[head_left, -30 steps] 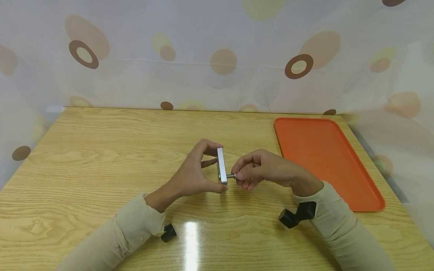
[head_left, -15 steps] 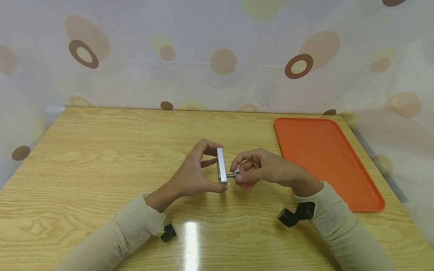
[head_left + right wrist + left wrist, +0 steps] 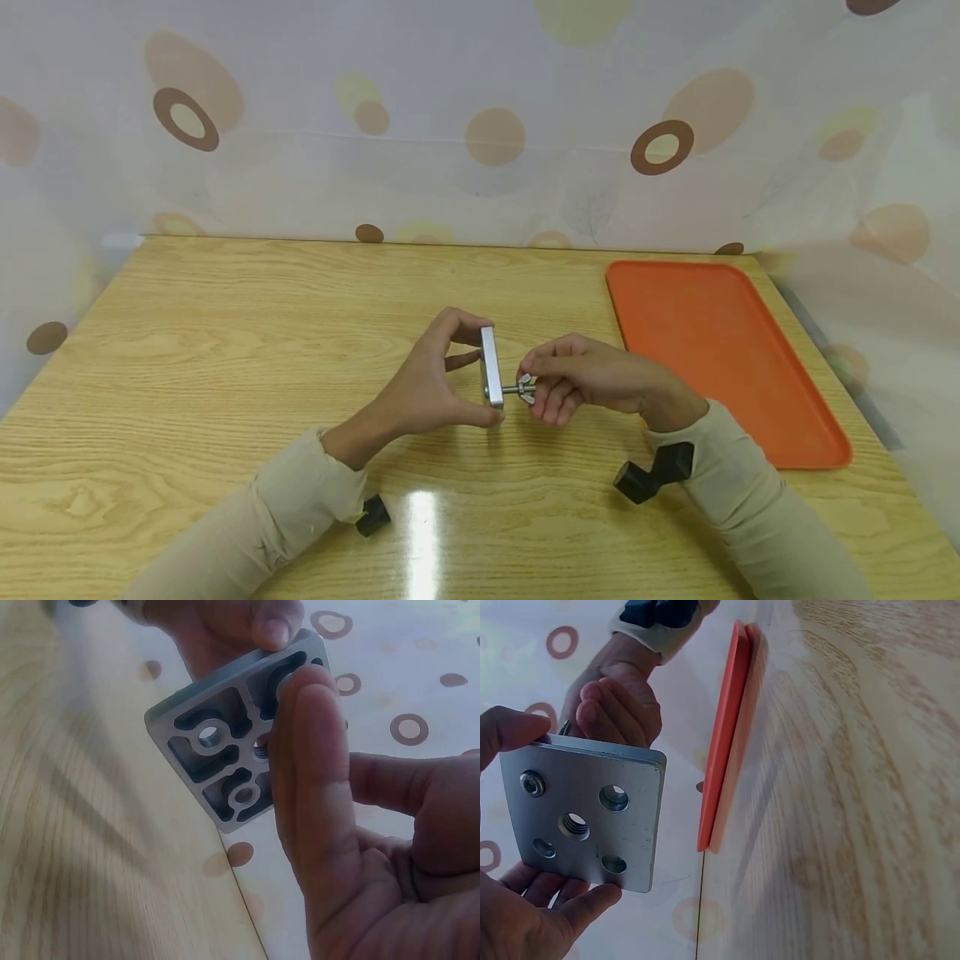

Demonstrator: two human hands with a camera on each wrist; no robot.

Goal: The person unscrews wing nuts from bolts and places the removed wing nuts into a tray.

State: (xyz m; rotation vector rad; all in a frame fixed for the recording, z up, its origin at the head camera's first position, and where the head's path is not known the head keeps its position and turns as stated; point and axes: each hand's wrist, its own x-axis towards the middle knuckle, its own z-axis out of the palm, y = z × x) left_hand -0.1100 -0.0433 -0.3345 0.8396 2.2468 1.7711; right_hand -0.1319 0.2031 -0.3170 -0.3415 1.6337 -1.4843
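Observation:
My left hand (image 3: 431,392) holds a square metal plate (image 3: 491,367) upright by its edges, thumb below and fingers above. The left wrist view shows its smooth face with several holes and a bolt head (image 3: 532,784) seated in one corner. Ribs and recesses cover the plate's other side (image 3: 234,742) in the right wrist view. Out of that side, towards the right, sticks the bolt's shank (image 3: 508,390), with a wing nut (image 3: 525,389) on it. My right hand (image 3: 600,375) has thumb and fingertips at the wings; in the right wrist view its fingers hide the nut.
An orange tray (image 3: 697,333) lies at the right of the wooden table (image 3: 262,333), beyond my right forearm. Patterned cloth (image 3: 420,125) stands behind the table and along its sides. Black camera mounts (image 3: 652,475) sit at both wrists.
My right thumb has shifted up and the fingers have regrouped about the wing nut, which now shows with its wings turned. The left hand and the plate stay where they were.

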